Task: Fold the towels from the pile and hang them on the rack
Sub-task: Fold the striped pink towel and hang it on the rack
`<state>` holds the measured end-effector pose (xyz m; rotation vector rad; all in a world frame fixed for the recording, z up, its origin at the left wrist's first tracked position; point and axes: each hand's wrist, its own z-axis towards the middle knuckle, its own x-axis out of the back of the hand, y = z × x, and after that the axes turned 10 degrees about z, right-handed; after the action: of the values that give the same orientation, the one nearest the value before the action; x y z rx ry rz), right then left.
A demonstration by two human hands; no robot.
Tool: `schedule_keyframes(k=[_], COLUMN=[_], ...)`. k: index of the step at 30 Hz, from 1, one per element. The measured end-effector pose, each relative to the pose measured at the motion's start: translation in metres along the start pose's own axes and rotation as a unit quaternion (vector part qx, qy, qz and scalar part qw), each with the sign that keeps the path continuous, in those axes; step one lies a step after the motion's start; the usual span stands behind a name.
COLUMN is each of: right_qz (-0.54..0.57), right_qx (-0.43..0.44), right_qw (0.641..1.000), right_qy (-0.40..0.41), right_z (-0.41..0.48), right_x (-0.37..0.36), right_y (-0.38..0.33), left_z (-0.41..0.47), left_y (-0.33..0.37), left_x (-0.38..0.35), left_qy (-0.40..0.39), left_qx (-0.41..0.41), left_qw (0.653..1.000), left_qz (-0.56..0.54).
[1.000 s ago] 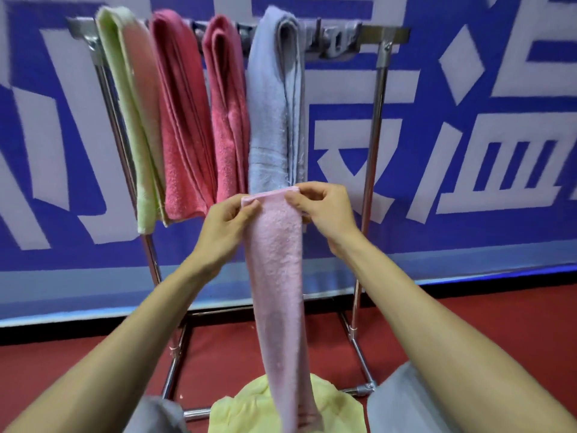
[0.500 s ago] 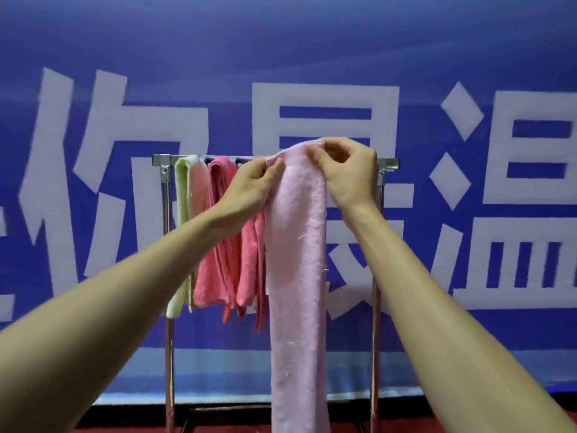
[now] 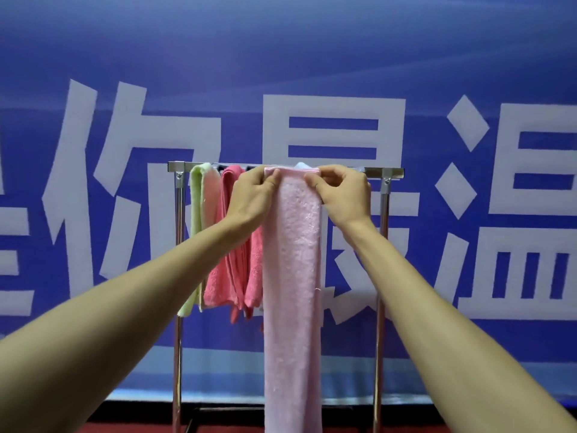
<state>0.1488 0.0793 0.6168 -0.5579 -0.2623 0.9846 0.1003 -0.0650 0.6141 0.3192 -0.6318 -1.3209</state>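
A long, narrow folded pale pink towel (image 3: 293, 276) hangs straight down from both my hands. My left hand (image 3: 253, 198) pinches its top left corner and my right hand (image 3: 342, 195) pinches its top right corner, both level with the top bar of the metal rack (image 3: 387, 173). On that bar hang a light green towel (image 3: 196, 226) and two deeper pink towels (image 3: 231, 245). A sliver of a pale blue towel (image 3: 301, 165) shows just behind the held towel's top edge. The pile is out of view.
A big blue banner with white characters (image 3: 312, 73) fills the wall behind the rack. The rack's right upright (image 3: 379, 307) stands just right of the held towel, with bare bar between them. Red floor (image 3: 125, 428) shows along the bottom edge.
My view has tilted up from the floor and pile toward the rack. Both hands have carried the pale pink towel's top edge up to the bar.
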Motion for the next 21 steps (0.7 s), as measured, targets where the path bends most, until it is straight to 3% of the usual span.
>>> schedule_keyframes(k=[3, 7, 12, 17, 21], right_qz=[0.035, 0.089, 0.168, 0.177, 0.160], right_qx=[-0.062, -0.143, -0.271, -0.294, -0.306], right_qw=[0.997, 0.985, 0.937, 0.914, 0.895], right_qy=[-0.009, -0.048, -0.147, -0.217, -0.283], right_z=[0.001, -0.014, -0.044, -0.065, -0.076], right_x=[0.003, 0.010, 0.012, 0.018, 0.025], right_y=[0.011, 0.029, 0.050, 0.063, 0.069], left_z=[-0.003, -0.007, -0.011, -0.010, -0.007], left_y=[0.002, 0.001, -0.004, -0.006, -0.019], left_x=[-0.005, -0.011, -0.017, -0.016, -0.013], left_qy=[-0.012, -0.023, -0.012, 0.034, 0.051], left_qx=[0.058, 0.072, 0.095, 0.134, 0.214], left_qw=[0.997, 0.997, 0.995, 0.990, 0.975], left_qz=[-0.039, -0.021, 0.006, 0.021, -0.036])
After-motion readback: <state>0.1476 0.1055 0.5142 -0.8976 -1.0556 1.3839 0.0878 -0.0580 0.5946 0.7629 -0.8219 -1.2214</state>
